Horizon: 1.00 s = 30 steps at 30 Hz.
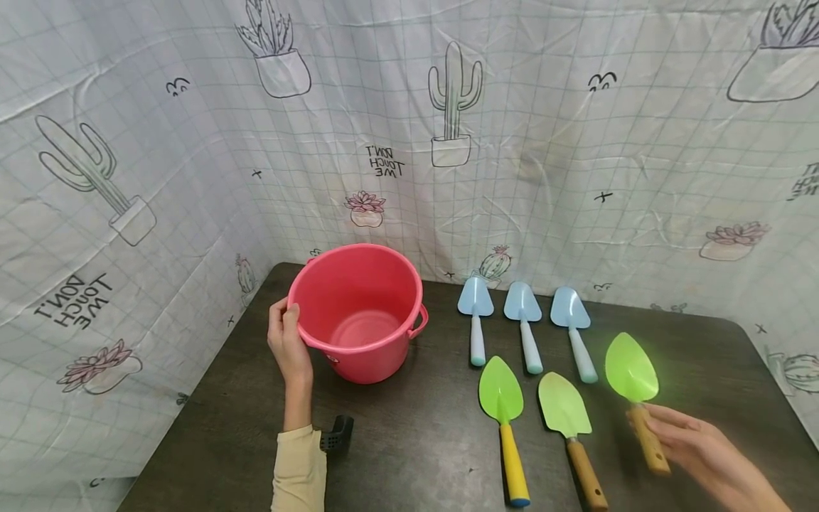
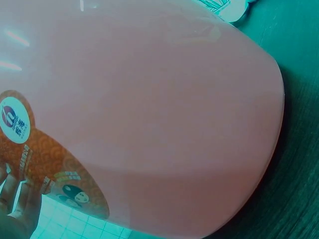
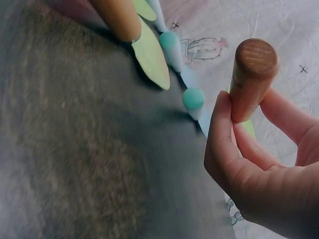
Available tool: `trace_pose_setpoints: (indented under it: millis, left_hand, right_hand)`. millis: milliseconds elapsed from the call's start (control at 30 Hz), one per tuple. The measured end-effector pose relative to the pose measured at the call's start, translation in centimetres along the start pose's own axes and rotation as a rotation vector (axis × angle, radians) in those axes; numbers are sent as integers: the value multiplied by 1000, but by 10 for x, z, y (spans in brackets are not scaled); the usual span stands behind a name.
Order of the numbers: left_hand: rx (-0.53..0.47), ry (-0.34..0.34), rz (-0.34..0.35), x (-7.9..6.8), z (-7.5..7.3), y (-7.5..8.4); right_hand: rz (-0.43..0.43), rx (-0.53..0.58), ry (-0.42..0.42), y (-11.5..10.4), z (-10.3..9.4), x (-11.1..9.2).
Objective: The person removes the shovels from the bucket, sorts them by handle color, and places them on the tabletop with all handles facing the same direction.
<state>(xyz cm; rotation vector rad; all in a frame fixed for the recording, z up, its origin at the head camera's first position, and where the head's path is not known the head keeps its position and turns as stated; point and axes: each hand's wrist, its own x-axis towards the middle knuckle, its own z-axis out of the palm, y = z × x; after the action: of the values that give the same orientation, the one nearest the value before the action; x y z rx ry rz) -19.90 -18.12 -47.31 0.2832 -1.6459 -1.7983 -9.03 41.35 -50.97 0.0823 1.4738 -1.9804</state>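
My left hand [image 1: 289, 346] grips the left rim of a red plastic bucket [image 1: 377, 363], thumb over the edge. In the left wrist view the bucket's side [image 2: 174, 119] fills most of the picture, with an orange sticker [image 2: 75, 172] near the fingers. At the right, my right hand [image 1: 697, 441] pinches the wooden handle of a bright green garden trowel [image 1: 630, 370], blade pointing away. The handle's round end [image 3: 256, 57] faces the camera in the right wrist view. Left of that hand lies a pale green trowel [image 1: 566, 405] with a wooden handle.
A green trowel with a yellow handle [image 1: 512, 462] lies nearer the middle of the dark table [image 1: 409, 455]. Behind it, three light blue trowels [image 1: 475, 299] form a row. A cactus-print cloth [image 1: 531, 142] hangs along the table's back and sides.
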Motion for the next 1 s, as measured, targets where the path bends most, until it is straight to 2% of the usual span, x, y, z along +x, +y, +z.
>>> trace_pose_setpoints:
  millis: [267, 567, 733, 1000]
  left_hand:
    - [-10, 2, -6, 1, 2, 0]
    - [-11, 5, -30, 0, -2, 3]
    - [-9, -2, -45, -3, -4, 1]
    - [-5, -3, -27, -2, -1, 1]
  right_hand:
    - [43, -109, 53, 4, -10, -6]
    - [120, -229, 172, 11, -18, -10]
    - [155, -316, 214, 16, -18, -9]
    - [223, -456, 285, 21, -11, -7]
